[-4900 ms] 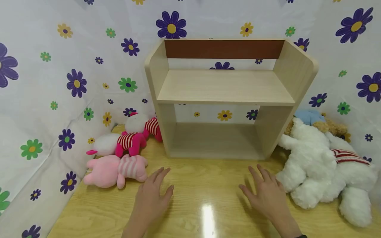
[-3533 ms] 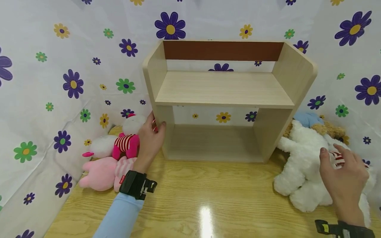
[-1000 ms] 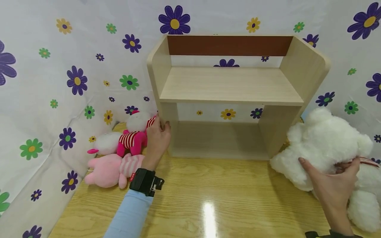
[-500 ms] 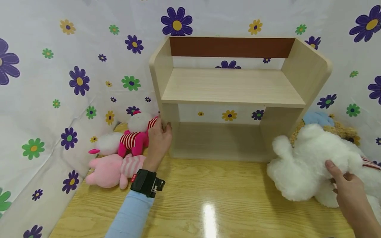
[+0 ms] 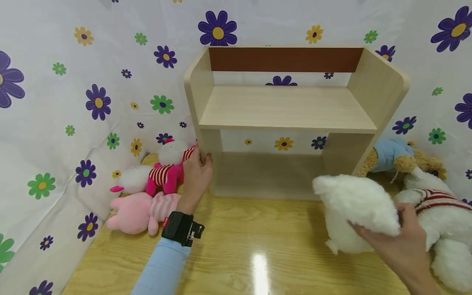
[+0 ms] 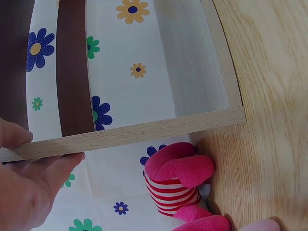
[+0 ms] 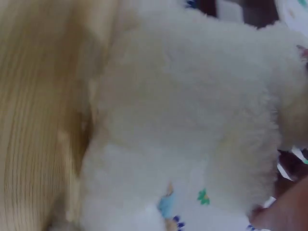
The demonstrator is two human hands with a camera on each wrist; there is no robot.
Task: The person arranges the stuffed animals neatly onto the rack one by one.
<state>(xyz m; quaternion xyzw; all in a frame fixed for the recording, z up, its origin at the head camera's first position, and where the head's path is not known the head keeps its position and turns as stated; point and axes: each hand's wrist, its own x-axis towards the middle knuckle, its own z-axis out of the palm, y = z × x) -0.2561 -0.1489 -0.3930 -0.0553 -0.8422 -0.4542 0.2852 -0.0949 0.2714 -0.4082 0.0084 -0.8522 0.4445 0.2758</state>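
Observation:
My left hand (image 5: 196,176) is at the left side panel of a pale wooden bookshelf (image 5: 287,105). The left wrist view shows the thumb on one face of the panel (image 6: 144,135) and the fingers on the other, gripping it. On the right, a fluffy white plush toy (image 5: 354,207) is held by my right hand (image 5: 403,243), in front of the shelf's lower right corner. Its white fur (image 7: 183,106) fills much of the blurred right wrist view. Most of the right fingers are hidden behind the toy.
On the right lie a white plush with a red-striped band (image 5: 442,200) and a brown teddy in blue (image 5: 391,155). Left of the shelf are a pink plush pig (image 5: 132,213) and two red-striped plush toys (image 5: 164,176). All rest on a wooden table (image 5: 236,241).
My left hand has gone from above the table to the shelf's left panel. My right hand has taken the white plush from the right-hand pile and moved it left, uncovering the teddy.

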